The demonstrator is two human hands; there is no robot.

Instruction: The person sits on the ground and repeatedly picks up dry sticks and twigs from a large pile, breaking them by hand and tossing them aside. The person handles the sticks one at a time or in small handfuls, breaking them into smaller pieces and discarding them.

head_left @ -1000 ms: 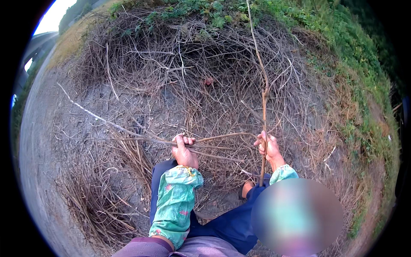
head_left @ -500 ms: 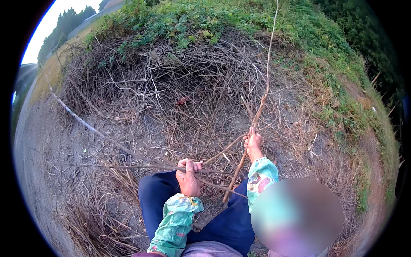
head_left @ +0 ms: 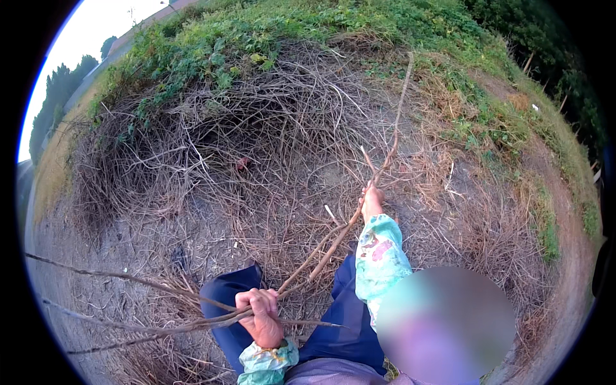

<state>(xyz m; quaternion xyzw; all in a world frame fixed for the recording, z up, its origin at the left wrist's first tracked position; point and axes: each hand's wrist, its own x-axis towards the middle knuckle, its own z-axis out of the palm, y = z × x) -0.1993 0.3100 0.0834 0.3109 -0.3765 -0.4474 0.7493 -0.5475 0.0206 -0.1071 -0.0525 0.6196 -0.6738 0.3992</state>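
Observation:
My left hand is closed around several thin branches, low in front of my left knee. Their long ends fan out to the left, and a short end pokes out to the right. In my right hand, farther forward, is a forked branch, its fingers wrapped round the stem. Its tip points up and away from me, while its thick cut end slants down between my knees. A thinner stick runs from near the right hand toward the left fist; where it ends in the grip is hidden.
A wide heap of dry brushwood lies ahead, with green plants behind it. Loose twigs cover the ground around my legs. Another bundle of dry stalks lies at the lower left. A blurred patch covers the lower right.
My left hand has come lower and nearer to me, and its branches now slope down more to the left. My right hand has shifted slightly left and forward, with the forked branch's tip lower.

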